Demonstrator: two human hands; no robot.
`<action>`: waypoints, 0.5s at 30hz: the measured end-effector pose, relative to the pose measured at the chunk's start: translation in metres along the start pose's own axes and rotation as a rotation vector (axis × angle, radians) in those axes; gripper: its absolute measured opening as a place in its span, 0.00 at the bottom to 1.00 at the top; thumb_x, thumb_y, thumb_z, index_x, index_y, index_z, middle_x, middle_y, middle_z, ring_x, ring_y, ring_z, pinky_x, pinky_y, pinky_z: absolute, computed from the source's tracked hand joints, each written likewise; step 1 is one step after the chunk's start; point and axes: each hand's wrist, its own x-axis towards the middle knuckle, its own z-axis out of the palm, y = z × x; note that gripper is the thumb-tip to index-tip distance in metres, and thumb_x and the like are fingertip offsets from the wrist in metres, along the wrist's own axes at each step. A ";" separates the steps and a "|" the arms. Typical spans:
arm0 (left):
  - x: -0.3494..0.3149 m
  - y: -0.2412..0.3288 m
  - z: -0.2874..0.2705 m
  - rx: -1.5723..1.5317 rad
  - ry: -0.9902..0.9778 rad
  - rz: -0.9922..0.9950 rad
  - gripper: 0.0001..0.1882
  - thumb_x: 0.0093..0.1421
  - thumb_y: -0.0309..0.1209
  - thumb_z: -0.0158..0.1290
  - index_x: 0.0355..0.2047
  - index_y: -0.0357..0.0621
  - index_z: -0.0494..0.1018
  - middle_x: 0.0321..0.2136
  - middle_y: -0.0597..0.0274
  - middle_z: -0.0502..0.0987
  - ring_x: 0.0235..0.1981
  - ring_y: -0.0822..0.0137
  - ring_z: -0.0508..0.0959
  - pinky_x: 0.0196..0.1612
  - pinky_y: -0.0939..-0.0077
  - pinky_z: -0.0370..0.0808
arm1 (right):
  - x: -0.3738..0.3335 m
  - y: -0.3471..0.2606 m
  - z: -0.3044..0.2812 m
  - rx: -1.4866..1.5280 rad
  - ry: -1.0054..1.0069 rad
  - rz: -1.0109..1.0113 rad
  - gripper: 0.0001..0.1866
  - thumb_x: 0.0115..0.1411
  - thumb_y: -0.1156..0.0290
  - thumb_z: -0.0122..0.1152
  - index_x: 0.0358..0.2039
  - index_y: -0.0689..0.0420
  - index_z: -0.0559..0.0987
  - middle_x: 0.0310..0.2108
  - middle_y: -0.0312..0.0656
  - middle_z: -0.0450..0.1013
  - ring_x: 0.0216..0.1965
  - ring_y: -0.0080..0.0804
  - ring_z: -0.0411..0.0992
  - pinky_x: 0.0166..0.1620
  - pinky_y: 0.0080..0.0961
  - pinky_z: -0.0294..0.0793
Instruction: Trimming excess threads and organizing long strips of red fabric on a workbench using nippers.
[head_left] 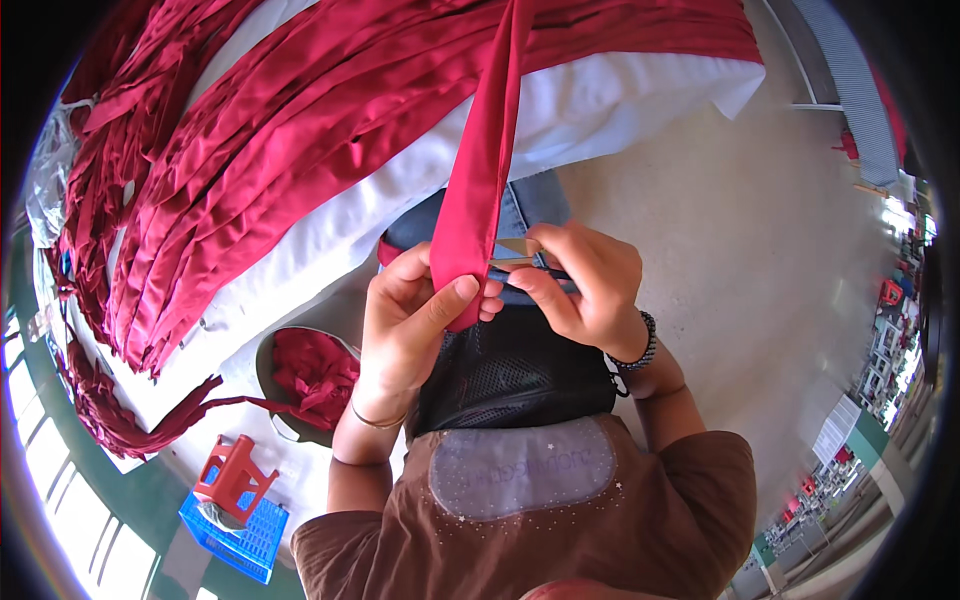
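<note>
A long red satin strip hangs down from the pile at the top and narrows upward. My left hand pinches its lower end between thumb and fingers. In my right hand is a pair of thread snips, gripped between thumb and bent fingers. The metal blades point left and lie right beside the strip's right edge, close to my left fingertips. Whether the blades touch the cloth I cannot tell. Both hands are above my lap, in front of a black mesh bag.
Many red satin strips lie on a white cloth across a table ahead. At left, a bucket holds red scraps. A red stool rests on a blue crate. Machines line the far right.
</note>
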 end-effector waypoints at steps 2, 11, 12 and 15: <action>-0.001 0.000 0.003 -0.022 0.016 -0.011 0.10 0.61 0.24 0.51 0.43 0.34 0.69 0.33 0.55 0.78 0.34 0.66 0.79 0.40 0.74 0.77 | -0.002 0.000 0.004 -0.030 0.024 -0.026 0.15 0.50 0.62 0.67 0.29 0.59 0.75 0.17 0.38 0.67 0.14 0.32 0.66 0.17 0.26 0.61; 0.000 -0.007 -0.004 -0.173 -0.088 -0.044 0.12 0.63 0.24 0.47 0.46 0.35 0.66 0.31 0.52 0.77 0.31 0.65 0.79 0.34 0.74 0.76 | 0.002 0.000 0.003 0.391 0.034 0.186 0.18 0.55 0.62 0.61 0.38 0.66 0.74 0.21 0.35 0.70 0.20 0.17 0.65 0.21 0.20 0.61; 0.000 -0.007 -0.004 -0.184 -0.106 -0.058 0.12 0.63 0.24 0.47 0.47 0.35 0.65 0.31 0.52 0.77 0.31 0.64 0.79 0.35 0.73 0.76 | 0.005 0.002 0.001 0.447 -0.033 0.225 0.19 0.55 0.62 0.61 0.38 0.66 0.74 0.20 0.33 0.67 0.21 0.15 0.62 0.22 0.18 0.58; -0.005 -0.004 0.004 -0.129 -0.069 -0.073 0.13 0.63 0.24 0.46 0.48 0.34 0.65 0.32 0.51 0.77 0.32 0.62 0.79 0.37 0.70 0.77 | 0.020 -0.003 -0.001 0.538 -0.118 0.316 0.21 0.55 0.61 0.62 0.40 0.66 0.73 0.19 0.28 0.59 0.22 0.14 0.54 0.26 0.13 0.52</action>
